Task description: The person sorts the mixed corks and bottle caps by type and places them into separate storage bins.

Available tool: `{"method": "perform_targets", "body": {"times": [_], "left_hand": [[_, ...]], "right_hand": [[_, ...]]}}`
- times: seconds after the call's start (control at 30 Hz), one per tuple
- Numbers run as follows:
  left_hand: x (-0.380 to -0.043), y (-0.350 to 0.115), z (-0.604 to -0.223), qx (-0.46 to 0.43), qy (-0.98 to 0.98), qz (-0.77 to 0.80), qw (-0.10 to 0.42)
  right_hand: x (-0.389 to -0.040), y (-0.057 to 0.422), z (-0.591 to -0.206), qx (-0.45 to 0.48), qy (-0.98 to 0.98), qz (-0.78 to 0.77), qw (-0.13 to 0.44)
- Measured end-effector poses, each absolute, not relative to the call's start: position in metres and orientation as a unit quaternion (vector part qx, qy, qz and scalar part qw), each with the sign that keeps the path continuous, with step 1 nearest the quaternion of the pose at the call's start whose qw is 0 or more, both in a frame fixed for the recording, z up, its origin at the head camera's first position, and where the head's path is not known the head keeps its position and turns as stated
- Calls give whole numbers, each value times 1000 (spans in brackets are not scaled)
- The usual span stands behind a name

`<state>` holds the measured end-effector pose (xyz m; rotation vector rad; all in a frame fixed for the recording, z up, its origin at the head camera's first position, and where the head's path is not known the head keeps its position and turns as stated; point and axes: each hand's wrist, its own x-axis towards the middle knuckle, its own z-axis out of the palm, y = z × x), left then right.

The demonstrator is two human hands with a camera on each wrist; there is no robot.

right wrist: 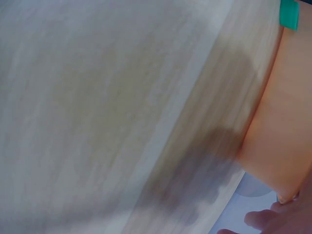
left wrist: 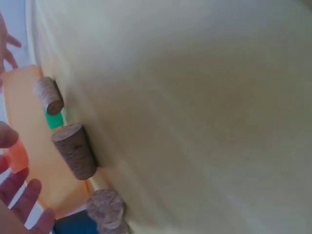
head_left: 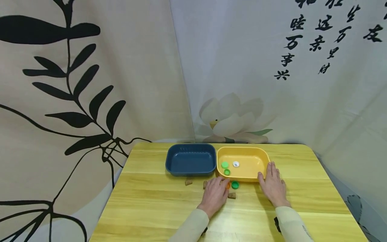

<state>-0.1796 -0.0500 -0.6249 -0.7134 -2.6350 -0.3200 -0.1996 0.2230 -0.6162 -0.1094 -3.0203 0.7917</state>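
Note:
My left hand (head_left: 215,194) pinches an orange bottle cap (left wrist: 18,157) between thumb and fingers, just in front of the yellow tray (head_left: 252,164). A green cap (head_left: 234,185) lies on the table beside it, close to the tray's front wall. Around the left hand are several corks, one (head_left: 231,195) to its right and another (head_left: 188,181) to its left. My right hand (head_left: 274,188) rests against the tray's right front corner, fingers extended along the side and thumb at the front. Inside the tray lie a light green cap (head_left: 224,165), a smaller green cap (head_left: 227,172) and a white cap (head_left: 236,164).
A dark blue tray (head_left: 191,163) stands directly left of the yellow one, near the back edge of the wooden table (head_left: 145,201). Behind the table hangs a printed cloth (head_left: 145,67) with leaves, a flower and writing.

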Motion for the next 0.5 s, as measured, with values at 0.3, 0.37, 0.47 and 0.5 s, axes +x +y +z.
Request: {"method": "perform_targets", "body": {"times": [0.3, 0.37, 0.47, 0.5], "left_hand": [[-192, -50, -606, -277, -922, -124, 240], [-197, -49, -601, -277, -923, -117, 238], [-204, -48, -595, -279, -926, -108, 232], [-207, -47, -593, -279, -926, -105, 232]], "right_hand": [[-199, 224, -620, -37, -966, 254, 10], [-200, 224, -619, -37, -966, 257, 15], [-201, 224, -617, -37, -965, 258, 18], [-202, 224, -617, -36, -966, 256, 18]]}}
